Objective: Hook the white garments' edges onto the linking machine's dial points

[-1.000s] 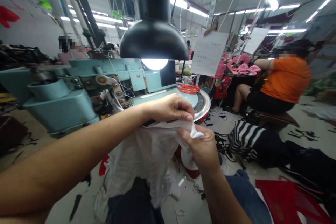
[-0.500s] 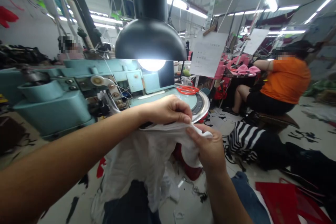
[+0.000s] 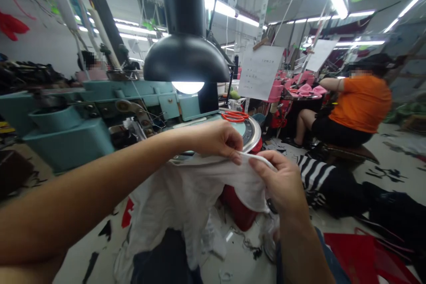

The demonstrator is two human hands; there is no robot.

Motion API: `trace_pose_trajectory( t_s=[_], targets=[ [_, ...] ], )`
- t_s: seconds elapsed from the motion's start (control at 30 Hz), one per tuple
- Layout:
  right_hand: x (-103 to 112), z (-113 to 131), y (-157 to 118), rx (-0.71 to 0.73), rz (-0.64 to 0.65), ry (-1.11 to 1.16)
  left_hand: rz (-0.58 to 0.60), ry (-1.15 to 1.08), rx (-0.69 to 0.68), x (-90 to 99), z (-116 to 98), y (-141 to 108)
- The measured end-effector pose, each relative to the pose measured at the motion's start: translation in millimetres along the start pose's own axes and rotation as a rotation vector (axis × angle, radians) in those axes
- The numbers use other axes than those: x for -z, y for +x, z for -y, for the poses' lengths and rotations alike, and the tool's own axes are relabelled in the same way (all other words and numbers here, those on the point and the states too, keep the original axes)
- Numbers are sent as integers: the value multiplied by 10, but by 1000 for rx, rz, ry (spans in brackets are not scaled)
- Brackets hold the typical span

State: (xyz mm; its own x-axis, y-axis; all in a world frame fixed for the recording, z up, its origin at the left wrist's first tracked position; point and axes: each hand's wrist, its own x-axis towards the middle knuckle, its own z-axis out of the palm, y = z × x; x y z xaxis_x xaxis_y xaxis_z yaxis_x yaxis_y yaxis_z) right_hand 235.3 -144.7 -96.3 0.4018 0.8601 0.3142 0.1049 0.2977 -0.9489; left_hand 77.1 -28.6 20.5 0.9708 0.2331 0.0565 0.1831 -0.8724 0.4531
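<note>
Between my hands a white piece of fabric [image 3: 186, 195] is pulled along its upper edge, and the rest hangs down in folds. My left hand [image 3: 221, 140] pinches that edge between thumb and fingers, close to the rim of the round dial plate [image 3: 255, 131] of a sewing machine. To its right, my right hand [image 3: 281, 177] grips the same edge, thumb on the near side. A short stretch of edge runs taut between the two. The fabric's left end lies against the machine, partly hidden behind my left forearm.
A black lamp [image 3: 186, 57] shines over the pale green machine [image 3: 69, 137]. Red-handled scissors [image 3: 234, 116] lie on its round top. A person in an orange shirt [image 3: 366, 102] sits at the right. Striped cloth [image 3: 316, 173], a red bag [image 3: 353, 253] and dark scraps lie on the floor.
My right hand has moved right along the fabric edge, away from my left hand, widening the stretch between them. My left hand keeps its pinch. The view has shifted slightly.
</note>
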Motion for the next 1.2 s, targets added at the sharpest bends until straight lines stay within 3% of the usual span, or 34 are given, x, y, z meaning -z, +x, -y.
trace_pose_trajectory(
  t_s=[0.1,0.23,0.33,0.57,0.77,0.9,1.03,1.2],
  targets=[
    [19,-116,-80,-187,206,102,84,-60,-65,54,62,117],
    [-146,-125,-137,-302,159,542,83,-177,-75,36,158,172],
    [-285,-55,-102,-396,248,602,13,-221,-63,-9,219,151],
    [-441,-149,-90,-128,185,413,-22,-349,-25,-80,223,151],
    [-450,-214,-101,-40,144,383,-45,-378,-3,-103,197,175],
    [-430,-310,-47,-48,131,424,-51,-362,-6,-120,213,164],
    [-335,-463,45,-108,17,513,-30,-337,-10,-92,237,184],
    [-160,-425,120,-203,64,545,154,-308,18,56,218,310]
  ],
)
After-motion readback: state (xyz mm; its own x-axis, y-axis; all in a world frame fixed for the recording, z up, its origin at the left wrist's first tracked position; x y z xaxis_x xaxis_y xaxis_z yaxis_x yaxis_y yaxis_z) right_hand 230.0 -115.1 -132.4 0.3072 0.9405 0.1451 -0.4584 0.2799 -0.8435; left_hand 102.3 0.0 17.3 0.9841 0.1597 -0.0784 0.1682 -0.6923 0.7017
